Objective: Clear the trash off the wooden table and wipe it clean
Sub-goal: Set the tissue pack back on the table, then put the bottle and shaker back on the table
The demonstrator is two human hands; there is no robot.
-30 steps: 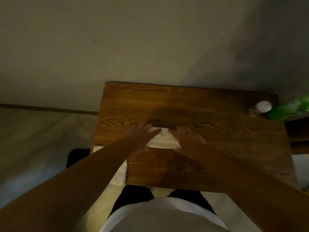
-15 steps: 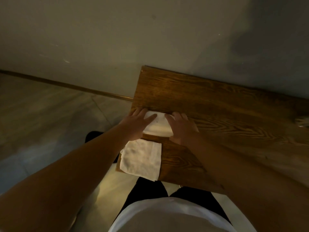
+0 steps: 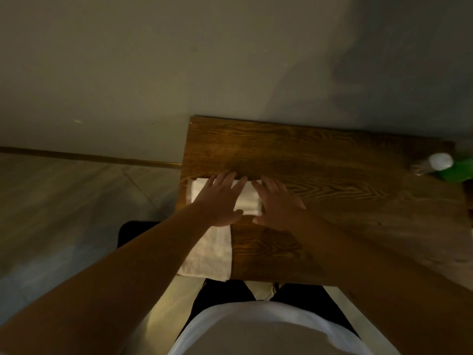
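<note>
A dark wooden table [image 3: 332,180] stands against the wall. A folded white cloth [image 3: 249,201] lies on its left part. My left hand [image 3: 220,198] and my right hand [image 3: 277,201] both press flat on that cloth, fingers spread and pointing toward the wall. A second white cloth [image 3: 207,254] lies at the table's near left corner, partly under my left forearm and hanging at the edge.
A small bottle with a white cap [image 3: 432,162] lies at the table's far right corner beside something bright green [image 3: 460,170]. A grey wall runs behind the table. Tiled floor [image 3: 76,201] spreads to the left. My legs stand at the near edge.
Both hands have slid the folded cloth from the table's middle to its left side. The view swung left and then partly back, so the bottle and the green thing show again.
</note>
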